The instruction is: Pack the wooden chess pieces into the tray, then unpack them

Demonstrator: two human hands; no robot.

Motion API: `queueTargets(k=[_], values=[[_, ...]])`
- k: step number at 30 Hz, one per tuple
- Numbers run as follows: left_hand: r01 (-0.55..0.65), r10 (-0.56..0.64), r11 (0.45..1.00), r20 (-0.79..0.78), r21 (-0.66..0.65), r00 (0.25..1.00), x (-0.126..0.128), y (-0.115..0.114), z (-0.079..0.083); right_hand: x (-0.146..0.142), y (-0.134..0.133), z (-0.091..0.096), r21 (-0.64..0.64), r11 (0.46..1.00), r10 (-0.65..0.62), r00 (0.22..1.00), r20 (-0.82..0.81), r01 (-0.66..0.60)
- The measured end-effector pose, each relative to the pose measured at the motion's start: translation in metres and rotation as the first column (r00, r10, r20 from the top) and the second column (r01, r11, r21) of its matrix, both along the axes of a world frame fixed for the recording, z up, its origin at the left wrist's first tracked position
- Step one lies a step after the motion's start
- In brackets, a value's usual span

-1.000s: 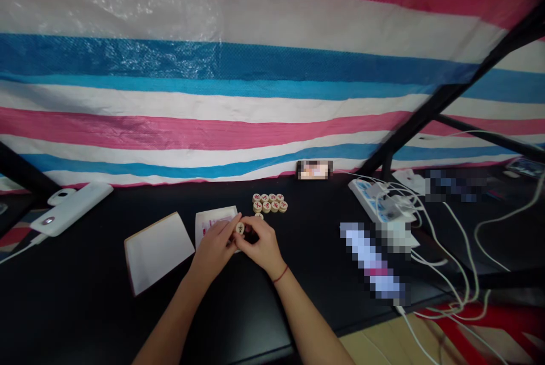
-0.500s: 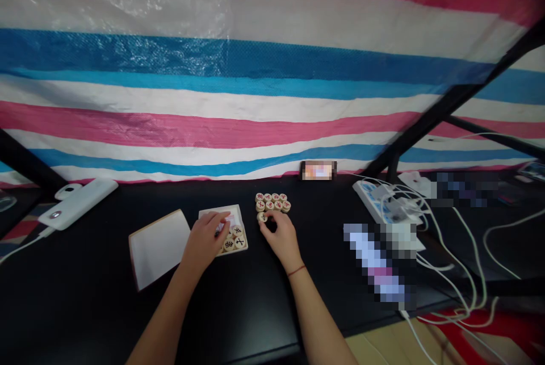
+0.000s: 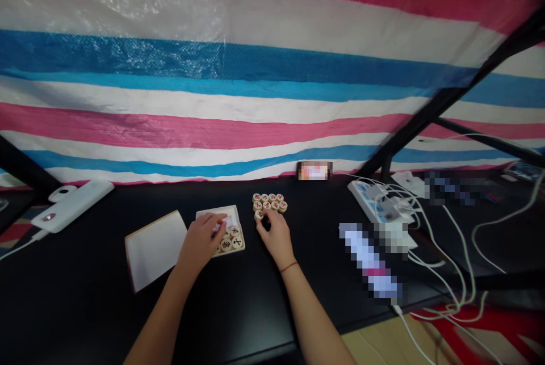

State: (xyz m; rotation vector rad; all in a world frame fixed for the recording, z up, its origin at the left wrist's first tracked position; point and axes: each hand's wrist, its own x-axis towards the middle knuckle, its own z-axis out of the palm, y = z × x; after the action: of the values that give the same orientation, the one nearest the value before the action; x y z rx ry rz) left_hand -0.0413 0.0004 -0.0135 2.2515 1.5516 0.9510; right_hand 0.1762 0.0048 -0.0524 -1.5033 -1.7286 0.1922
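Note:
My right hand (image 3: 276, 235) pinches a round Chinese chess piece (image 3: 258, 215) with a dark character, low at the table just in front of the near row of red-lettered pieces (image 3: 266, 205). Those pieces stand in two rows, seemingly stacked. My left hand (image 3: 203, 238) reaches over the left part of a shallow white box (image 3: 242, 223), its thumb and fingers apart and nothing visible between them. Several black-lettered pieces (image 3: 237, 242) lie in the right and near part of the box. The hand covers the box's left side.
A box lid (image 3: 157, 248) lies left of the box. A small phone (image 3: 315, 170) stands at the back. To the right are a power strip (image 3: 367, 197) with tangled white cables and a blurred-out device (image 3: 370, 263). A white device (image 3: 79, 206) sits at far left.
The whole view has shifted slightly, moving everything a little to the left. Both hands keep nearly the same places, the right still pinching the piece by the rows.

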Motion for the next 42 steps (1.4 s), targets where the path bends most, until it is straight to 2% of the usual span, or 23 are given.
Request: queueTargets(k=[7, 16, 20, 22, 25, 28, 32, 37, 42], values=[[0.001, -0.001, 1.000, 0.005, 0.000, 1.000, -0.002, 0.000, 0.002, -0.001, -0.001, 0.004, -0.016, 1.000, -0.009, 1.000, -0.005, 0.009], [0.006, -0.006, 1.000, -0.002, -0.003, 1.000, -0.004, 0.002, -0.003, 0.000, -0.002, 0.004, -0.014, 1.000, -0.003, 0.999, -0.050, 0.002], [-0.099, 0.104, 0.992, -0.065, 0.076, 0.992, -0.008, 0.004, -0.006, -0.004, -0.009, 0.013, 0.079, 0.997, 0.007, 0.990, -0.138, 0.004], [-0.168, 0.179, 0.981, -0.115, 0.095, 0.977, -0.011, 0.005, -0.006, -0.009, -0.012, 0.018, 0.082, 0.996, 0.060, 0.982, -0.182, -0.045], [-0.210, 0.218, 0.976, -0.195, 0.060, 0.956, -0.013, 0.003, -0.005, -0.020, -0.013, 0.022, 0.028, 0.981, 0.195, 0.960, -0.201, -0.194], [-0.224, 0.214, 0.974, -0.270, -0.009, 0.939, -0.012, 0.000, -0.001, -0.031, -0.012, 0.022, -0.050, 0.952, 0.294, 0.947, -0.132, -0.303], [-0.211, 0.172, 0.974, -0.346, -0.078, 0.922, -0.008, -0.005, 0.003, -0.038, -0.010, 0.019, -0.131, 0.942, 0.306, 0.951, -0.043, -0.309], [-0.226, 0.179, 0.971, -0.380, -0.081, 0.907, -0.009, -0.007, 0.003, -0.038, -0.011, 0.018, -0.144, 0.945, 0.294, 0.956, -0.027, -0.295], [-0.226, 0.158, 0.963, -0.377, -0.144, 0.913, -0.015, -0.007, 0.004, -0.040, -0.013, 0.020, -0.158, 0.951, 0.268, 0.963, -0.019, -0.268]])
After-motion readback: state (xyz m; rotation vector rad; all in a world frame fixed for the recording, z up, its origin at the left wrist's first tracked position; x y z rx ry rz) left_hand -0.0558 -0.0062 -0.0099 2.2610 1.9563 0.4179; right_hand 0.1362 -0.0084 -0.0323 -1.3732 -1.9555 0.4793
